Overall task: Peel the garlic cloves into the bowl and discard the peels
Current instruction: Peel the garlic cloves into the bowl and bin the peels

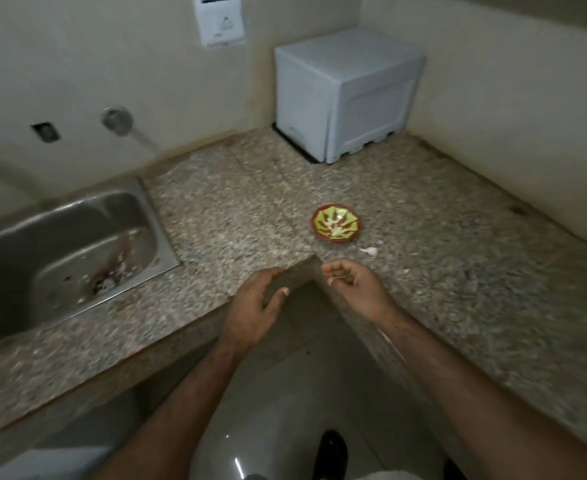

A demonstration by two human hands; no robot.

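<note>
We note both hands at the inner corner of the granite bench [423, 216]. The left hand [255, 306] has a spread, relaxed grip, holding nothing. The right hand [354, 289] has a curled grip that appears to pinch a thin sliver, possibly peel; blur prevents certainty. Just beyond it one garlic clove [370, 251] lies on the bench, near the patterned bowl [336, 223]. Farther left sits the steel sink [67, 251]; a white appliance [347, 95] occupies the far corner.
</note>
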